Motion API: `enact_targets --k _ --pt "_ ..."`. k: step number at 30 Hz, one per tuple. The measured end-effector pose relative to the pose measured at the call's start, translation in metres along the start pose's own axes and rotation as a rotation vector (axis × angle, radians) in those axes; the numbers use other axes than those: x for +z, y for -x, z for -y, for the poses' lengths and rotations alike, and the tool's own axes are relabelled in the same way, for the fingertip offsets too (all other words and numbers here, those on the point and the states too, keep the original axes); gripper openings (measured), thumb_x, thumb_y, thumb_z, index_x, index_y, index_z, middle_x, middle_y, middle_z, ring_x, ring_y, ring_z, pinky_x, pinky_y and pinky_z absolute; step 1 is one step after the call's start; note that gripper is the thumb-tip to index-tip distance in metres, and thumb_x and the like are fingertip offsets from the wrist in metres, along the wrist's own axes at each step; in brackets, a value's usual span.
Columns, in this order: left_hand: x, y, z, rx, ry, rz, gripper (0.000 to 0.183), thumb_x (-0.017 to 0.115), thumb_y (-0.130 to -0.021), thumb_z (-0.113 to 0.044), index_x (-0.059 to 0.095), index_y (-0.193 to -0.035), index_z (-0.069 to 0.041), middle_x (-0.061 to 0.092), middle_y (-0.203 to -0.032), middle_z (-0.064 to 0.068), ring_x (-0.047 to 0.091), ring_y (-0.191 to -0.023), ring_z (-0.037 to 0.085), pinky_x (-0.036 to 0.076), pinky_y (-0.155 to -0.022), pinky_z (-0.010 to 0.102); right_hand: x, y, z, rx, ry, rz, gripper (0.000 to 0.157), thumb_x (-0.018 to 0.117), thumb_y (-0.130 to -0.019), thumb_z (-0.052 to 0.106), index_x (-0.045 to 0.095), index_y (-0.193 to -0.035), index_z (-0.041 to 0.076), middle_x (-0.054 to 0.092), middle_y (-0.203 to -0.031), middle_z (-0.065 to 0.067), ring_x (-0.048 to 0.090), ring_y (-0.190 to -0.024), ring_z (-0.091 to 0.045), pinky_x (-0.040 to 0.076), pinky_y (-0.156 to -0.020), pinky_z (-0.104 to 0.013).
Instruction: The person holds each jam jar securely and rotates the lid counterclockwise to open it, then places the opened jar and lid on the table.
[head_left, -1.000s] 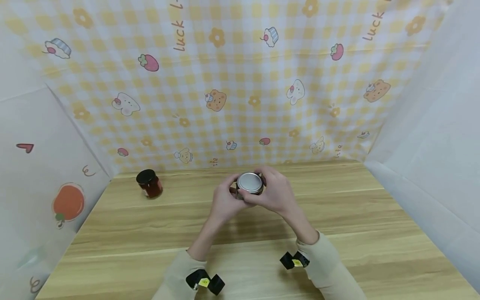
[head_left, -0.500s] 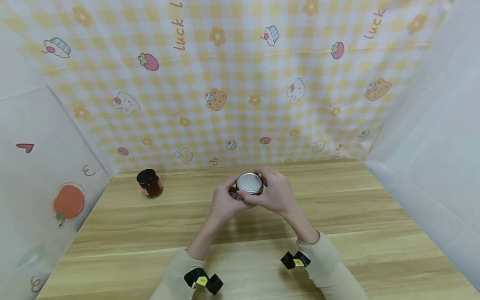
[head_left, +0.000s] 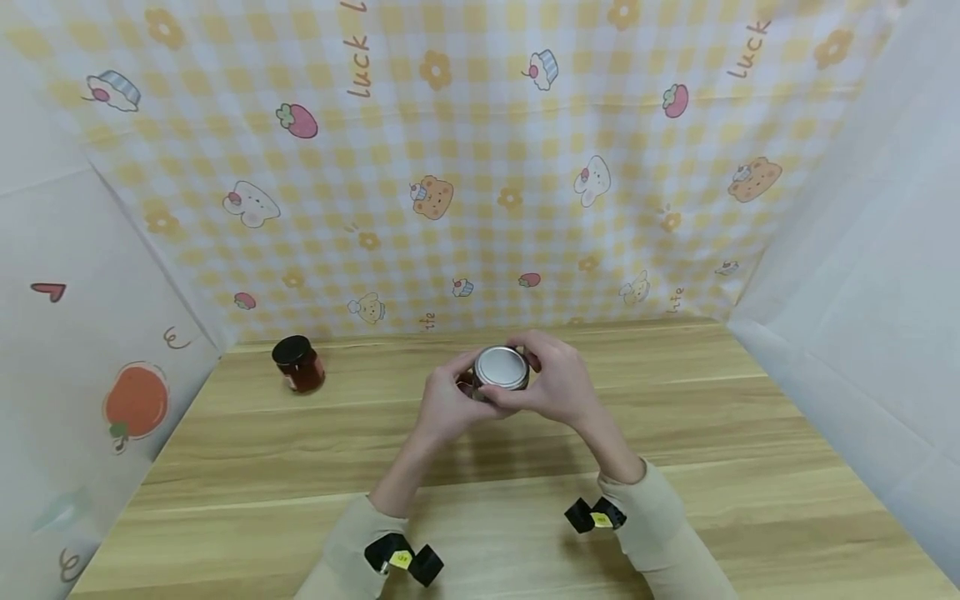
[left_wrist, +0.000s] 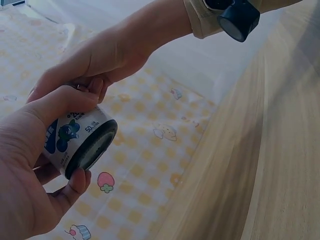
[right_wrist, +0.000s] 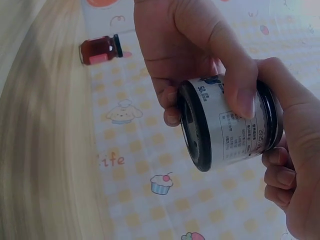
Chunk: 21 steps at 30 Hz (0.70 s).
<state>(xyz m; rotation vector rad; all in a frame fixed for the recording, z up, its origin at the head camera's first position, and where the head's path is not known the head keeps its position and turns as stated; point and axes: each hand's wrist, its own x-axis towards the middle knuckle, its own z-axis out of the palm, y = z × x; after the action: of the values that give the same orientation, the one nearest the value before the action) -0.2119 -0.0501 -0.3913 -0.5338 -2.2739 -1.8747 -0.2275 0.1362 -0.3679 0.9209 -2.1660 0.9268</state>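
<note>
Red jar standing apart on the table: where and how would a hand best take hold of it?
The red jar is probably best held round its body, below the black lid, the left hand coming from the near right once free of the other jar. It stands upright, its round side open there, with patterned cloth close behind.

The person in front of me has both arms stretched forward, the left arm (head_left: 348,542) and the right arm (head_left: 671,533) slanting inward so the hands meet close together. The left hand (head_left: 450,398) is curled in a grip, its thumb spread apart from the bent fingers. Opposite it, the right hand (head_left: 557,379) arches over, thumb nearer the body, fingers curled on the far side.
</note>
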Motion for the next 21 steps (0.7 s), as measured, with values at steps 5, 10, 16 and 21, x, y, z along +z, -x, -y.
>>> enact_targets --k 5,10,16,21 --pt "-0.0013 0.0009 -0.0014 -0.001 0.015 0.031 0.066 0.092 -0.064 0.000 0.070 -0.125 -0.003 0.071 -0.105 0.010 0.062 -0.083 0.015 0.055 -0.072 0.033 -0.0011 0.0003 -0.0018 -0.018 -0.046 0.002 0.072 0.068 -0.077 0.075 0.071 -0.102 0.008 0.056 -0.074 0.004 0.041 -0.063 -0.007 0.036 -0.053 -0.026" --pt "-0.0034 0.0012 -0.0041 -0.008 0.054 0.083 0.065 0.092 -0.064 0.001 0.070 -0.126 -0.006 0.073 -0.107 0.009 0.066 -0.088 0.017 0.056 -0.074 0.030 -0.0025 -0.0010 -0.0025 -0.042 -0.105 0.007 0.067 0.071 -0.078 0.071 0.072 -0.101 0.008 0.057 -0.073 0.005 0.039 -0.061 -0.006 0.034 -0.052 -0.025" --pt "-0.0063 0.0013 -0.0055 0.009 0.067 0.135 0.062 0.092 -0.064 0.000 0.071 -0.122 -0.008 0.073 -0.105 0.006 0.065 -0.089 0.018 0.054 -0.073 0.026 -0.0047 -0.0016 -0.0031 -0.058 -0.162 0.033 0.067 0.071 -0.079 0.070 0.073 -0.101 0.007 0.060 -0.076 0.005 0.043 -0.061 -0.008 0.036 -0.054 -0.023" --pt "-0.0094 0.0009 -0.0059 0.013 0.097 0.199 0.059 0.092 -0.065 -0.002 0.072 -0.120 -0.009 0.073 -0.105 0.005 0.066 -0.090 0.019 0.055 -0.075 0.027 -0.0066 -0.0018 -0.0031 -0.067 -0.197 0.057 0.065 0.071 -0.079 0.069 0.072 -0.100 0.008 0.052 -0.070 0.006 0.040 -0.061 -0.009 0.034 -0.054 -0.023"
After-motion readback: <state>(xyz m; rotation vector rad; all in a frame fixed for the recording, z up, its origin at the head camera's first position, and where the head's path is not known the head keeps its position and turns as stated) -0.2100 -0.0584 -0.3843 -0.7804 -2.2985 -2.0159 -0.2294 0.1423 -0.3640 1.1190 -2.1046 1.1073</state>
